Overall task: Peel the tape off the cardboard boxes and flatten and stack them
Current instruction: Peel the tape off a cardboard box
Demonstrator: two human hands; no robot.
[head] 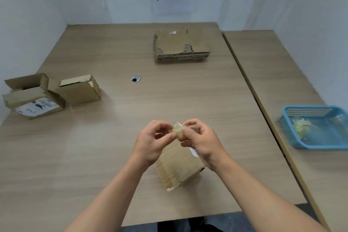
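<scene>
Both hands are raised over the near middle of the surface (113, 137), a pale wood-grain laminate. The left hand (150, 141) and right hand (199, 139) meet fingertip to fingertip, each pinching the same crumpled wad of tape (178, 131), translucent, yellowish, glossy and wrinkled. Below the hands a cardboard box (178, 167) lies on the surface near its front edge; matte brown corrugated board, its long axis running from the near left toward the far right, a strip of clear tape shining along its near end and a bit of white label showing at its right side. Whether it is fully flattened cannot be told. Near the far edge, right of centre, sits a stack of flattened boxes (180, 47), ragged torn liner exposing the fluting on the top sheet, layered edges facing the viewer. At the left edge two open boxes stand touching: one with a white printed label (35, 103), flaps up, and a plainer one (79, 90) just to its right. A round grommet hole (135, 78) sits mid-surface. On the adjoining surface to the right, a blue plastic mesh basket (293, 133) holds pale crumpled tape scraps (303, 126).
</scene>
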